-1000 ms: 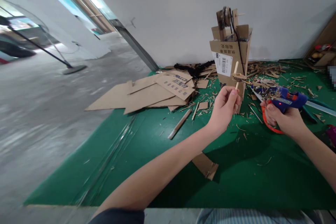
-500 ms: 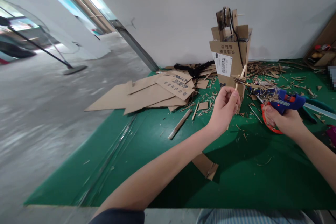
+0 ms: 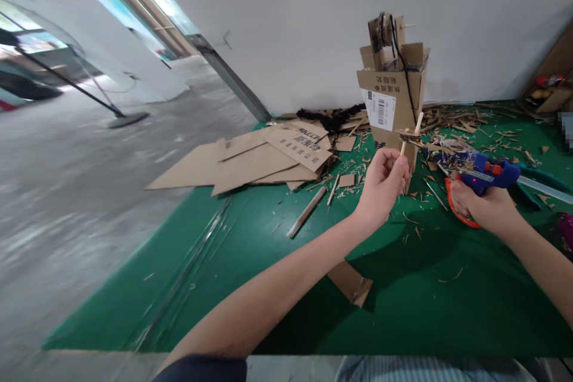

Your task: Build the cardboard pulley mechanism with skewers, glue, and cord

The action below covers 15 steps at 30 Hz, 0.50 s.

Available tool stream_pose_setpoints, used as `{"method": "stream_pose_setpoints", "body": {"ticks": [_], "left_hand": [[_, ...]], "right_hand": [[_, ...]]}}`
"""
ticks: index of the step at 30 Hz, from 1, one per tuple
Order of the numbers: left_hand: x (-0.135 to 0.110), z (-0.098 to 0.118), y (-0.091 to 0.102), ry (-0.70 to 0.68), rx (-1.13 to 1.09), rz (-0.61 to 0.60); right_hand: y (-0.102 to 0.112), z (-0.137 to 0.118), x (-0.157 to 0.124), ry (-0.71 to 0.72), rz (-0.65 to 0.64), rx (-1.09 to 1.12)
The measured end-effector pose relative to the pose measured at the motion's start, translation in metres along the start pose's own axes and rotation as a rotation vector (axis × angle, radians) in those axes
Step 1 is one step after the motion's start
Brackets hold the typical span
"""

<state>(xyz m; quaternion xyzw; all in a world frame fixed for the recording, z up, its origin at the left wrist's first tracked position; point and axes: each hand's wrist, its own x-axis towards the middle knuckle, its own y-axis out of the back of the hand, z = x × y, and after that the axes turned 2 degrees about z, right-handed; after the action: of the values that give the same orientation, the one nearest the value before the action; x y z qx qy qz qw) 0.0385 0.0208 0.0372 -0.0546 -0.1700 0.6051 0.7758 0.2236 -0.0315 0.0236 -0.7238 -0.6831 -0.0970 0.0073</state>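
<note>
My left hand [image 3: 385, 182] is closed in a pinch around a thin wooden stick [image 3: 404, 144], which points up. A second light wooden tip [image 3: 419, 124] shows just beyond it; whether the two are joined I cannot tell. In my right hand [image 3: 486, 208] is a blue hot glue gun [image 3: 496, 173] with an orange-red trigger, its front covered in cardboard shreds. The gun's nozzle end reaches the sticks, touching or nearly so. Behind them stands a tall cardboard box [image 3: 388, 85] with a cardboard wheel [image 3: 384, 30] and black cord on top.
Flat cardboard pieces [image 3: 264, 158] lie left on the green table [image 3: 215, 286]. A flat strip [image 3: 307, 212] and a cardboard scrap [image 3: 350, 284] lie nearer me. Shreds [image 3: 452, 119] spread around the box. Teal-handled pliers or similar [image 3: 528, 194] rest behind the gun. A white wall rises behind.
The wooden sticks at the nozzle have shifted slightly, and the two tips now appear more apart. Both hands keep nearly the same place and grip.
</note>
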Motion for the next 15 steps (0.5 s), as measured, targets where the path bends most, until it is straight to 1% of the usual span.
{"method": "stream_pose_setpoints", "body": {"ticks": [8, 15], "left_hand": [[0.0008, -0.0015, 0.0002, -0.007, 0.0, 0.0], [0.0009, 0.0, 0.0005, -0.005, -0.021, -0.008]], "right_hand": [[-0.0003, 0.004, 0.0006, -0.002, 0.026, -0.008], [0.0016, 0.0036, 0.0015, -0.016, -0.025, 0.023]]}}
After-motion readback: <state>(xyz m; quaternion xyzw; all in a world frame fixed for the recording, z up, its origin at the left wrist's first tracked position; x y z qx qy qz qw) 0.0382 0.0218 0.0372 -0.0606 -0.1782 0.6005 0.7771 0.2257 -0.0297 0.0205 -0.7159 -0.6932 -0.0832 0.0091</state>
